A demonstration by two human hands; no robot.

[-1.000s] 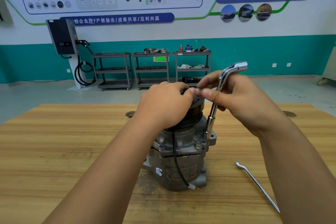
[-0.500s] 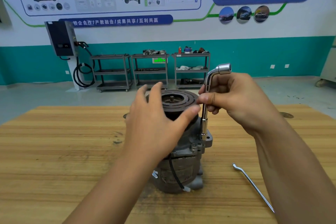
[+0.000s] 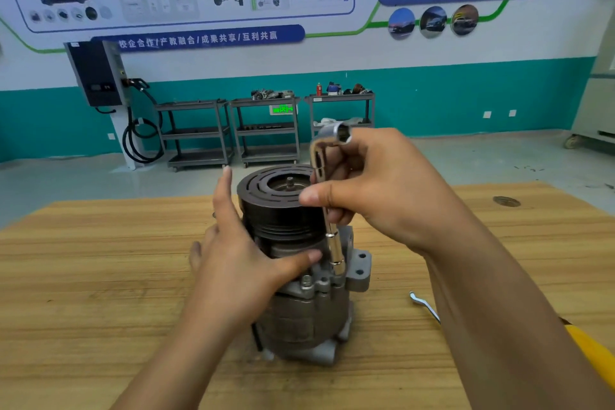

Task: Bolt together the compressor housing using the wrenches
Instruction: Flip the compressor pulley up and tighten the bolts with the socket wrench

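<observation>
Compressor housing (image 3: pixel 309 319), cast grey, meets chromed L-wrench (image 3: pixel 336 250)

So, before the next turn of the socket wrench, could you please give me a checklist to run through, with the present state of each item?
1. Grip: right hand pinches the socket wrench by its shaft: ok.
2. Socket seated on its bolt: the lower end meets the flange, but the bolt head is hidden: cannot tell.
3. Shaft close to upright: ok.
4. Compressor steadied: left hand lies open against its side, thumb on the housing: ok.
5. Compressor standing upright on the table: ok.
6. Neighbouring bolt tight: cannot tell.
</observation>
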